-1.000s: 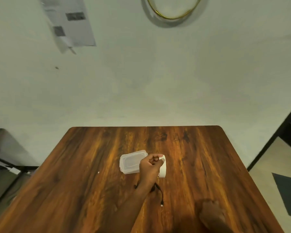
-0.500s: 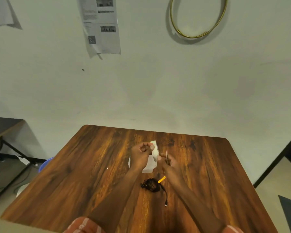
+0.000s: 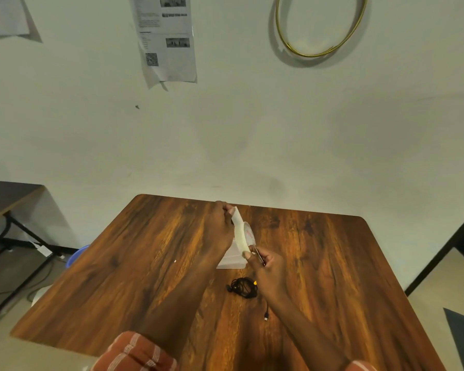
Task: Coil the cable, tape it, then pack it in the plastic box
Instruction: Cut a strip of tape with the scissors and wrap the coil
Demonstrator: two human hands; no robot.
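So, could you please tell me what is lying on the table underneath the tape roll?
The clear plastic box sits under the held tape roll; hands and tape hide most of it, so its contents cannot be seen.

Printed sheet [image 3: 166, 38] on wall, QR code [image 3: 152, 59], text too small to read

We count two hands, our left hand [image 3: 220, 231] and our right hand [image 3: 268, 266]. There is one roll of tape [image 3: 245, 236], one plastic box [image 3: 232, 261], one coiled black cable [image 3: 243, 287] and one wooden bench [image 3: 332, 263]. On the wall we count two paper sheets [image 3: 169, 36] [image 3: 7, 14] and one gold hoop [image 3: 319, 25].
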